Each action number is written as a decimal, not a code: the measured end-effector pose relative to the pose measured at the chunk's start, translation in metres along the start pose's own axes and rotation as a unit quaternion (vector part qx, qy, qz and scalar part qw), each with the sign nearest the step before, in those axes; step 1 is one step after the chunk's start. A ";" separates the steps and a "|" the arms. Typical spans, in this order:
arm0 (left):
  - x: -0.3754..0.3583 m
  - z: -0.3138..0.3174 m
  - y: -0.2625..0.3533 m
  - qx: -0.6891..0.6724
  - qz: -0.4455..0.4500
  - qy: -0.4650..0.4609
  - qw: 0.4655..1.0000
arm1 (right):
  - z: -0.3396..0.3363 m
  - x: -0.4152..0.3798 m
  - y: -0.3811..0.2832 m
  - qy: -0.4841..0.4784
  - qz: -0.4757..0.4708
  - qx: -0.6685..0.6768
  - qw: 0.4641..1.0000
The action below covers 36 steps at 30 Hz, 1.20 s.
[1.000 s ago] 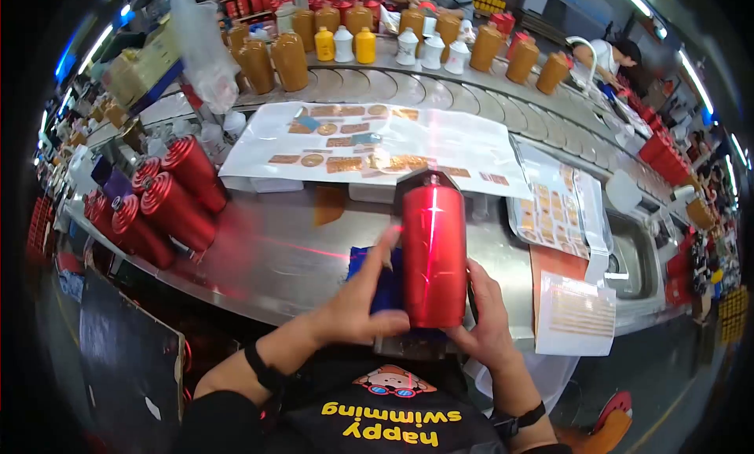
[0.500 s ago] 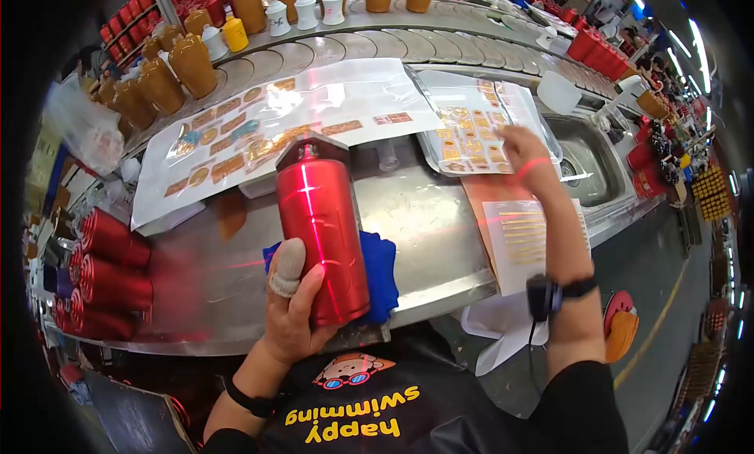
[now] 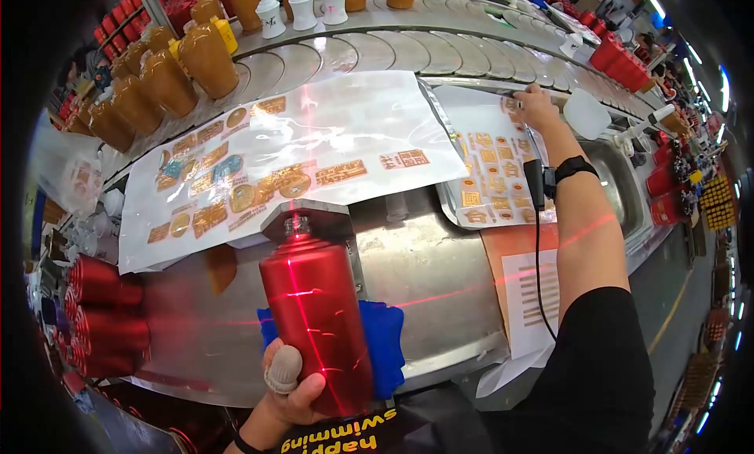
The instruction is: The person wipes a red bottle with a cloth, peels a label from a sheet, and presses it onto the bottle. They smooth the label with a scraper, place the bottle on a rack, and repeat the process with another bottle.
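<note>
A glossy red bottle (image 3: 318,320) leans toward a dark angled holder, its neck at the holder's notch. My left hand (image 3: 292,383) is wrapped round its lower part, a pale cot covering one finger. Red laser lines cross the bottle. Under and behind it lies a blue cloth (image 3: 383,344). My right hand (image 3: 537,110) is at the far right edge of a metal tray (image 3: 449,206) that holds a sheet of gold decals (image 3: 488,175). Its fingers are drawn together over the decals; what they pinch, if anything, is too small to see.
A white sheet with gold decals (image 3: 345,132) covers the bench's far left. Several red bottles (image 3: 106,320) lie at left. Brown jars (image 3: 208,61) and white bottles (image 3: 302,6) line the conveyor (image 3: 377,53). A sink (image 3: 628,179) is at right, beside printed paper (image 3: 526,297).
My right hand has reached farther away, to the tray's far right edge. The view has shifted, so the bottle appears lower; my left hand keeps its hold on it.
</note>
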<state>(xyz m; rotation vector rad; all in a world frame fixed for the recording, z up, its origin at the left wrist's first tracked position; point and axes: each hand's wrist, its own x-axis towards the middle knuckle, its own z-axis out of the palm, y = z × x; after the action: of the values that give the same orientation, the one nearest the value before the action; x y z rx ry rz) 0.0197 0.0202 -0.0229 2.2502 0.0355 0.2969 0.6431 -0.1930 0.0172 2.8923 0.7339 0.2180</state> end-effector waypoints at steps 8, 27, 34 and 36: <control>0.000 -0.001 -0.004 -0.037 -0.016 -0.017 0.999 | 0.016 0.018 0.006 0.070 -0.063 0.031 0.995; 0.003 0.004 -0.001 -0.031 -0.011 -0.012 0.999 | 0.023 0.010 0.005 0.098 -0.049 0.023 0.994; 0.001 0.001 -0.001 -0.031 -0.021 -0.018 0.999 | 0.020 0.017 -0.004 0.092 -0.030 0.026 0.995; 0.001 0.001 -0.001 -0.029 -0.018 -0.016 0.999 | 0.017 0.016 0.000 0.083 -0.040 0.014 0.996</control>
<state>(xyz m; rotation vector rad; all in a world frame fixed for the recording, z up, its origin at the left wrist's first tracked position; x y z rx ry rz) 0.0212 0.0204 -0.0240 2.1942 0.0506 0.2401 0.6600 -0.1867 0.0019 2.8886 0.8834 0.4464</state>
